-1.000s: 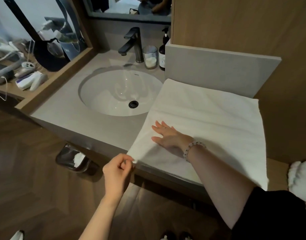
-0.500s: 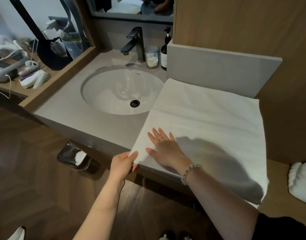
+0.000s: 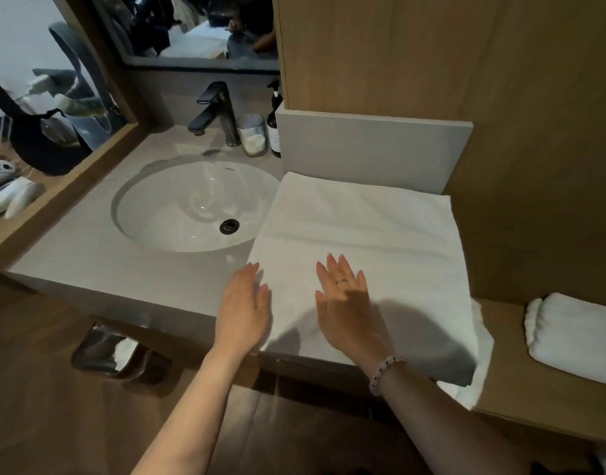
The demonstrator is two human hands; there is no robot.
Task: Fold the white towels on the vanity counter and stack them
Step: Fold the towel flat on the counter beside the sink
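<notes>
Released from its corner pinch, left hand point(image 3: 245, 310) now flattens towel point(image 3: 363, 241) beside right hand point(image 3: 346, 303).

Both hands, left hand point(image 3: 245, 310) and right hand point(image 3: 346, 303), lay flat with straight fingers on the white towel point(image 3: 373, 241) spread over the vanity counter point(image 3: 99, 265) beside the sink point(image 3: 191, 207).

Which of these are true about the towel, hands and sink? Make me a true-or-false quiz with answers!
1. The towel lies in the sink. False: it lies on the counter beside it.
2. The right hand wears a ring. True.
3. The left hand pinches the towel's corner. False: its fingers are straight, at the towel's left edge.
4. The faucet is dark. True.
5. A second towel lies far right. True.
</notes>
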